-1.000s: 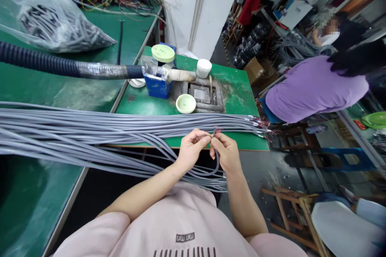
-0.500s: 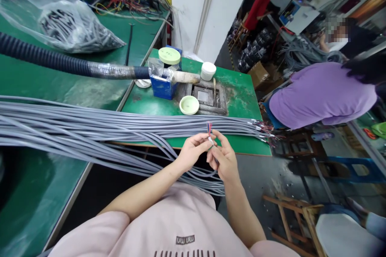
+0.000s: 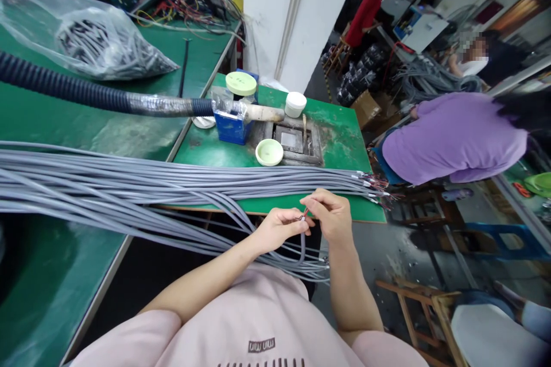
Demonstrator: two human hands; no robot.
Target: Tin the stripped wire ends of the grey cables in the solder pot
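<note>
Well, we pinched a grey cable's point(image 3: 302, 248) stripped end between our left hand point(image 3: 279, 229) and right hand point(image 3: 329, 216), near the green bench point(image 3: 275, 205) edge, just below the long cable bundle point(image 3: 172, 180).

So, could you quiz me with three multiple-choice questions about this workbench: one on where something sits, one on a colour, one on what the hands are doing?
1. Where is the pale green dish? A) On the green bench B) On the floor C) In the plastic bag
2. What colour is the shirt of the bent-over person on the right? A) Red B) Purple C) White
3. What are the left hand and right hand doing? A) Lying flat B) Holding scissors C) Pinching the end of a grey cable

1: A, it sits beside a metal frame.
2: B, the shirt's back shows purple.
3: C, the fingers meet at the cable's tip.
</note>
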